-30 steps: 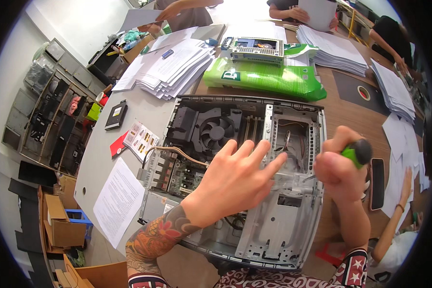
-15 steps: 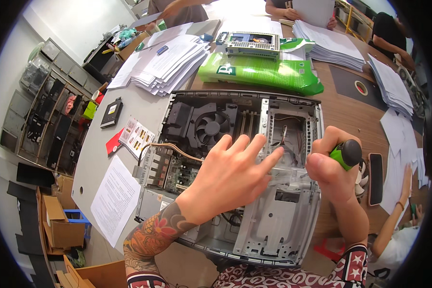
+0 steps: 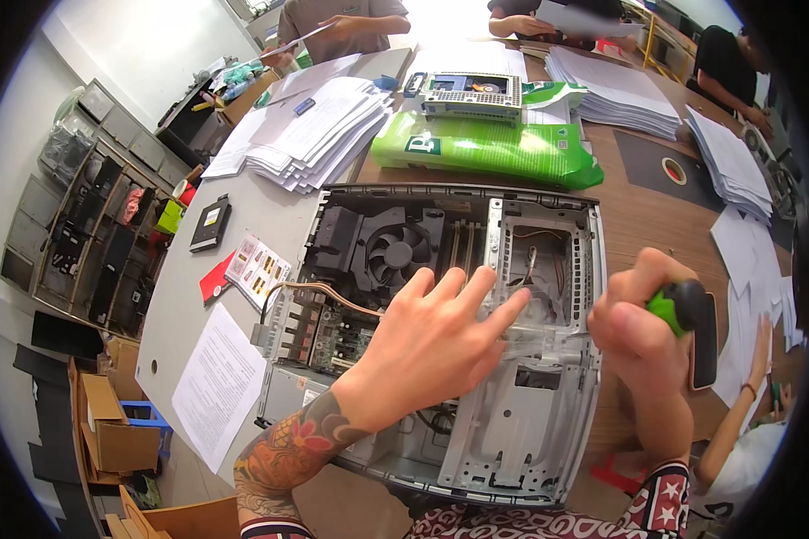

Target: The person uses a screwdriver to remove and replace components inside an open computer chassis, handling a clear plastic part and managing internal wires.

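Observation:
An opened desktop computer case [image 3: 494, 440] lies flat on the table in front of me. My left hand [image 3: 431, 341] reaches over its middle, palm down with fingers spread; the thumb is hidden, and I cannot tell how firmly it touches the metal. At the right edge of the case, my right hand [image 3: 638, 328] is closed round a screwdriver [image 3: 676, 308] with a green and black handle. Its tip is not clearly visible. Inside the case are a black fan [image 3: 395, 255], a circuit board [image 3: 333, 337] partly covered by my left hand, and an open drive bay [image 3: 539, 269] with wires.
A drive in a metal cage [image 3: 472, 97] sits on a green package [image 3: 485, 148] beyond the case. Paper stacks [image 3: 319, 130] line the far side. A black drive [image 3: 210, 224] lies left; a phone [image 3: 705, 346] lies right. Other people stand or sit round the table.
My right hand has moved right with the screwdriver, whose handle has tilted. My left hand stays nearly in place. The case appears slightly lower in view. Across the table, people have shifted their papers.

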### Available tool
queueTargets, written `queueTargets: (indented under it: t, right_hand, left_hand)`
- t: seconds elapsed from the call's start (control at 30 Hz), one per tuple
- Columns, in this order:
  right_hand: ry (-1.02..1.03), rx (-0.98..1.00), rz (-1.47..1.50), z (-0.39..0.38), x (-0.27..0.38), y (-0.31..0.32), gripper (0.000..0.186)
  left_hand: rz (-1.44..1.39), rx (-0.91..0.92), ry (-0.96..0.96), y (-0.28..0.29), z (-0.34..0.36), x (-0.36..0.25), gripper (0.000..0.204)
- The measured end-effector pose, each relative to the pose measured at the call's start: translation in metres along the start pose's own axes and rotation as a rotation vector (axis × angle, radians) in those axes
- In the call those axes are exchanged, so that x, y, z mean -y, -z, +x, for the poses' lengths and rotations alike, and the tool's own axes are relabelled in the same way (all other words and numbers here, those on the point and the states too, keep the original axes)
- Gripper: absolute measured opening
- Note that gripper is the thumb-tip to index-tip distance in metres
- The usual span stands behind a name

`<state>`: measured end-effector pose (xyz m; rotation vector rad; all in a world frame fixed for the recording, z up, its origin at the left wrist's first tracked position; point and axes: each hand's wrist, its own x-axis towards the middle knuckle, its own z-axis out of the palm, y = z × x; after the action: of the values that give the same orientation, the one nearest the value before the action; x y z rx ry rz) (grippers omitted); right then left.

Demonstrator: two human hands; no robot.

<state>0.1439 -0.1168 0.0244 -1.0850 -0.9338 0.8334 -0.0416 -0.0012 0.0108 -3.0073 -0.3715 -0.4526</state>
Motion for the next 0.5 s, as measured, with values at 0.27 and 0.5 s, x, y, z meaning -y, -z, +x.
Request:
queueTargets:
  t: [0.27,0.5]
  right_hand:
    - [0.026,0.045,-0.034,0.006,-0.012,0.004,0.022]
    - [0.082,0.125,-0.145,0.006,-0.012,0.0,0.02]
  left_hand:
    - [0.007,0.006,-0.005,0.0,0.003,-0.001,0.051]
    - [-0.018,-0.043,-0.014,0.002,0.0,0.001,0.057]
